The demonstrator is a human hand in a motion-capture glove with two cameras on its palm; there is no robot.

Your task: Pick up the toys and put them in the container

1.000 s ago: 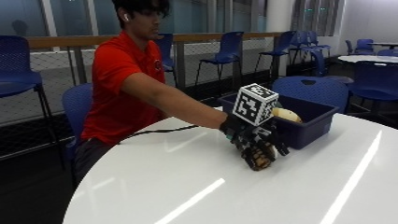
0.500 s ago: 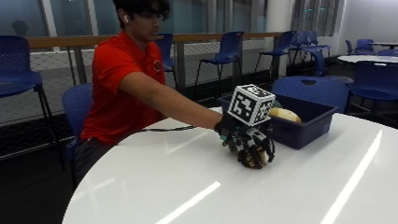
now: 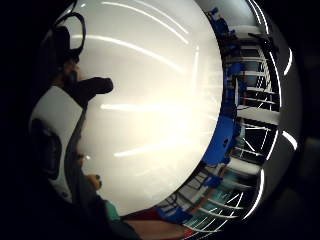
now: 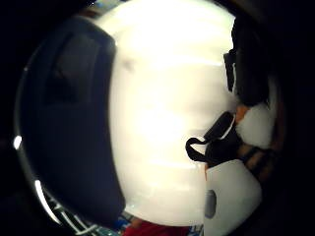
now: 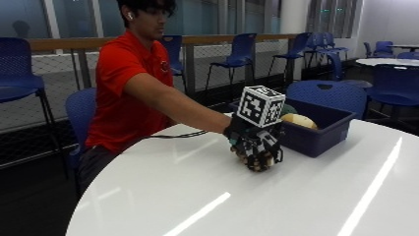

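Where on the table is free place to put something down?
Bare table lies between the hand and the near edge, and right of the hand in front of the bin. Crowded: inside the bin, where toys lie, and around the hand.

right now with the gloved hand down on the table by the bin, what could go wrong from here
The right hand is curled over something brown on the white table; its grip is hidden, so the toy might slip when lifted. The blue container stands beside the hand and already holds toys, so a swing across could knock its wall.
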